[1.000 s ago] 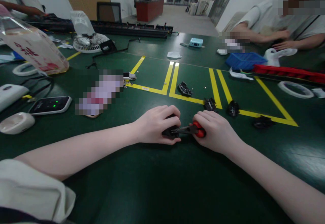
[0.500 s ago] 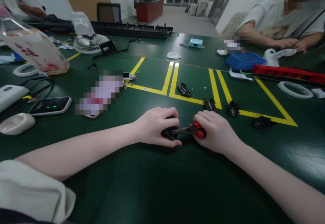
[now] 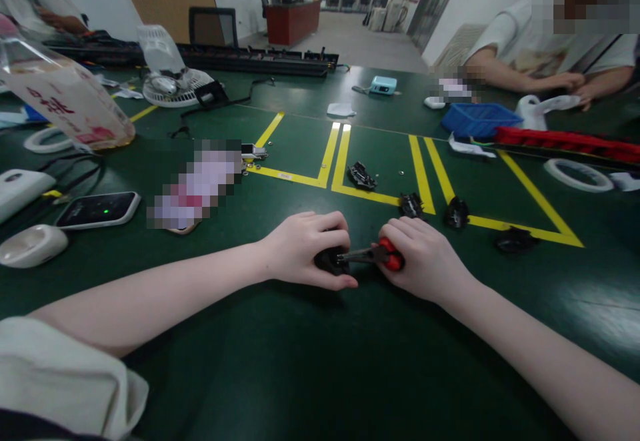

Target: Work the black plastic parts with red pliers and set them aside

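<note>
My left hand [image 3: 311, 249] is closed around a small black plastic part [image 3: 327, 262], which its fingers partly cover. In my right hand [image 3: 420, 254] is a pair of long-nose pliers [image 3: 367, 254] with red grips, pointing left. The pliers' tips meet the black part; whether they pinch a piece of it is too small to tell. Beyond my hands, similar black parts lie on the green table: one inside a yellow-taped box [image 3: 362, 175], one just past my right hand [image 3: 411, 205], and two farther right [image 3: 457, 213], [image 3: 515, 240].
To the left lie a phone [image 3: 197, 191], a black-faced device [image 3: 99, 210], a white oval object [image 3: 33, 246] and a large drink bottle [image 3: 70, 94]. A white fan [image 3: 173, 74] stands behind. At right are a blue bin [image 3: 477, 119] and a tape roll [image 3: 579, 174]; another person sits beyond.
Both hands hold nearly the same pose, with the pliers still at the black part. The whole view has shifted very slightly.
</note>
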{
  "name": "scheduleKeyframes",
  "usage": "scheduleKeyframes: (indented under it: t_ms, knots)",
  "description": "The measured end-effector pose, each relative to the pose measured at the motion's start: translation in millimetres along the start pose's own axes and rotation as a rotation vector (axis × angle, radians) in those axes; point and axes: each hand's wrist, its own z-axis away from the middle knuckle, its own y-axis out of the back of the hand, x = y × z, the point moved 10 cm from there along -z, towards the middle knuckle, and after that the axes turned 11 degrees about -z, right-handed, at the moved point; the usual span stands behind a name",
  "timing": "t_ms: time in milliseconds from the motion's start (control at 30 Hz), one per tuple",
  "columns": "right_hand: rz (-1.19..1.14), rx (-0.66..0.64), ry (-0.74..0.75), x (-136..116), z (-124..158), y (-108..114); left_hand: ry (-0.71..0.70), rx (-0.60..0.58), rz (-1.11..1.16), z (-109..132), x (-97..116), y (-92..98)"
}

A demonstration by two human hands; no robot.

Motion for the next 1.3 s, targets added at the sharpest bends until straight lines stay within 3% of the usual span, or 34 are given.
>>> scheduleKeyframes:
  t_ms: [300, 667, 1300]
  knots:
    - [0.017, 0.018, 0.018, -1, 1, 0, 0.025, -0.096, 0.068, -1, -4, -9.3]
    - [0.004, 0.002, -0.003, 1, 1, -1, 0.012, -0.068, 0.05, 0, -2, -6.2]
    - [0.0, 0.03, 0.019, 2, 2, 0, -0.001, -0.138, 0.012, 0, -2, -14.8]
